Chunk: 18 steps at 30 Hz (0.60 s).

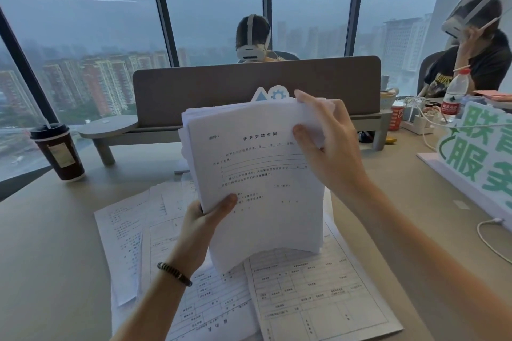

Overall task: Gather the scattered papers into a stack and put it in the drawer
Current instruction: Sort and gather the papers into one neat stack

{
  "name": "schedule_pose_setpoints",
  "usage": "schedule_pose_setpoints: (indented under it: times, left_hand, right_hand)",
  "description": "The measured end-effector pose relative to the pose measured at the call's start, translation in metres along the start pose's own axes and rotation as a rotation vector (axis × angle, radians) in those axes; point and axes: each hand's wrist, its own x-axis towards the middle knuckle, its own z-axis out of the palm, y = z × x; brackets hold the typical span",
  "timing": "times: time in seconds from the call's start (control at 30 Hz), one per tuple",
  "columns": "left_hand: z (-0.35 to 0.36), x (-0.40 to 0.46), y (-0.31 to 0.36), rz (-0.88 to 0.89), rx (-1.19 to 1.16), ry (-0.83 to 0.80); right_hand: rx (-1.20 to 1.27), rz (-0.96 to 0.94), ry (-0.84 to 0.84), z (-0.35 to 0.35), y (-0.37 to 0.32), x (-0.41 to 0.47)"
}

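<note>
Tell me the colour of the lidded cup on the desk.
Dark brown cup with a black lid, head view.

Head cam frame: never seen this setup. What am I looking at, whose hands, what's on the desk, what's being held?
There is no robot here. A person wears one wide-angle camera on the head, so you look forward and down at their own two bare hands.

The left hand, with a beaded bracelet on its wrist, grips the lower left corner of a stack of papers held upright. The right hand pinches the stack's top right corner. The stack's bottom edge meets the loose sheets that lie spread over the desk, not yet gathered.

Also on the desk: a dark coffee cup at left, a grey divider behind, a water bottle and a green-lettered sign at right. Two other people with headsets sit beyond. No drawer is in view.
</note>
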Motion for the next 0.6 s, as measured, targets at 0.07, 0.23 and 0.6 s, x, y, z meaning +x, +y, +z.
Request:
schedule_pose_setpoints:
  times: [0.07, 0.23, 0.6]
  left_hand:
    - [0.001, -0.002, -0.003, -0.005, 0.009, -0.006]
    - [0.004, -0.002, -0.005, 0.008, 0.056, -0.004]
    - [0.005, 0.012, 0.000, -0.015, 0.186, 0.059]
  right_hand:
    - [-0.013, 0.034, 0.004, 0.000, 0.003, -0.004]
    - [0.314, 0.166, -0.022, 0.003, 0.006, -0.016]
    - [0.476, 0.668, -0.223, 0.027, 0.021, -0.053]
